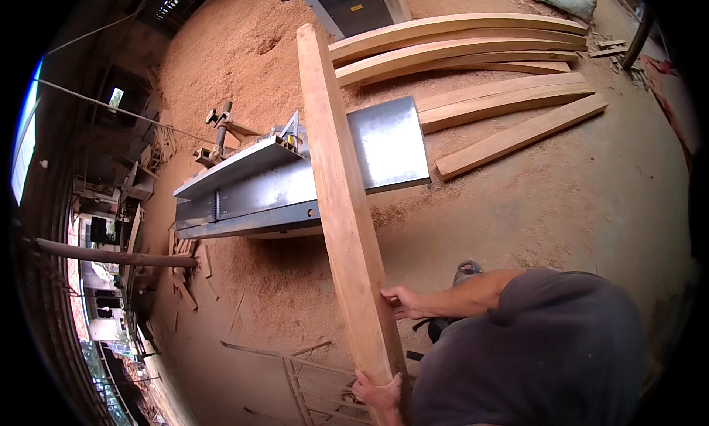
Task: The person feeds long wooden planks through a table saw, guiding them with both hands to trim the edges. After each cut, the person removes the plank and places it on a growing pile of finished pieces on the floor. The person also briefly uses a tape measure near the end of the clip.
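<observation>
Your dark shirt (532,345) is nearest, 4 o'clock. Timber beam (346,212) runs from 6 to 12, crossing above the steel tabletop (390,145); contact unclear. Your left hand (378,392) clasps it, 6 o'clock; right hand (401,302) pinches its edge, 5 o'clock. Loose beams (458,55): 1 o'clock.

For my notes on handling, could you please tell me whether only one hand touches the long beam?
No, the left hand and the right hand both touch the long beam.
</observation>
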### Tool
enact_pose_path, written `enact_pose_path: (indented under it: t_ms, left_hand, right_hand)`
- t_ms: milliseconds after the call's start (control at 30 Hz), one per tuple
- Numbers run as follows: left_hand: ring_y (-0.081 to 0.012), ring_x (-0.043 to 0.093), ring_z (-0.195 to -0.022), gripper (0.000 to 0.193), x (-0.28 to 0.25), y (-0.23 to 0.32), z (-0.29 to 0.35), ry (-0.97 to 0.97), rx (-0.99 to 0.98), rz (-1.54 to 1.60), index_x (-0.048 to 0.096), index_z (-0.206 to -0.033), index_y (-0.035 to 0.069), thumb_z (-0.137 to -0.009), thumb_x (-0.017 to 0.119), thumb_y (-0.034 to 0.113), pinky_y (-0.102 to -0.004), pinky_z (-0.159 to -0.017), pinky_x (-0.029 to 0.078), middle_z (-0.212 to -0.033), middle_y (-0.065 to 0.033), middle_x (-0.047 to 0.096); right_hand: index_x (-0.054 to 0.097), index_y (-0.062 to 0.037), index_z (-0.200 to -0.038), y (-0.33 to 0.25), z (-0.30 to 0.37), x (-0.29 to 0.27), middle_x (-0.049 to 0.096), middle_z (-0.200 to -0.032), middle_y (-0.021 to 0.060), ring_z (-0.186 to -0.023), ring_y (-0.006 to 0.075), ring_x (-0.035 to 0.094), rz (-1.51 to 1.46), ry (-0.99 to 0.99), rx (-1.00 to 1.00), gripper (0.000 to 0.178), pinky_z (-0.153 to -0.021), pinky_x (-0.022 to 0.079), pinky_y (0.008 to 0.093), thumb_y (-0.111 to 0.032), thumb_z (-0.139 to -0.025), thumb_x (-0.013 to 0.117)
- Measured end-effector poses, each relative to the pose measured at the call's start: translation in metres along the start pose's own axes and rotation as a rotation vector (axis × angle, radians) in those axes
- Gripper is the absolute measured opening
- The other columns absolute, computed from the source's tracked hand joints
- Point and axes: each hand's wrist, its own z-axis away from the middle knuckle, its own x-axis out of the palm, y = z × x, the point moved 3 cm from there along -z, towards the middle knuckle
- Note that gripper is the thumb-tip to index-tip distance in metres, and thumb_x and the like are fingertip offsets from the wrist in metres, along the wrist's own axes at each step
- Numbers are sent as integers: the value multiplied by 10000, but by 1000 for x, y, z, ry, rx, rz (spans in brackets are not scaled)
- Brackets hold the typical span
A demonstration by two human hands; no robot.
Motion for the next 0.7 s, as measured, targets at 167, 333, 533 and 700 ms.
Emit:
enact_pose_path:
  t_ms: [167, 333, 533, 700]
  left_hand:
    - [-464, 466, -1196, 1239, 7, 97, 83, -22, -49, 35, 404, -1496, -30, -500, 980, 429, -567, -1035, 398, -1268, -266, 494]
    - [-500, 469, -1203, 1238, 3, 174, 167, -246, -171, 89, 339, -1518, -18, -553, 952, 456, -577, -1053, 396, -1275, -292, 491]
    - [-443, 565, -1160, 1180, 8, 271, 190, -225, -193, 316, 362, -1518, -31, -588, 962, 380, -523, -983, 498, -1252, -260, 551]
    - [-337, 630, -1190, 930, 15, 333, 189, -381, -258, 1262, 393, -1515, -40, -726, 837, 173, -430, -1004, 532, -1338, -212, 597]
  right_hand:
    - [587, -53, -1401, -24, 54, -65, 576, -1418, 154, -1248, 328, 531, 227, -16, -18, 743, -1058, 406, 482, -610, -916, 668]
    - [668, -84, -1307, -55, 106, -119, 646, -1306, 147, -1209, 317, 558, 417, 4, -49, 721, -998, 429, 503, -669, -888, 673]
    - [727, -26, -1189, -123, 157, -166, 740, -979, 100, -842, 236, 673, 684, 124, -185, 539, -748, 531, 367, -377, -803, 862]
    - [611, 18, -1363, -149, 229, -187, 755, -1089, 148, -996, 234, 703, 928, 52, -569, 688, -886, 561, 379, -229, -778, 875]
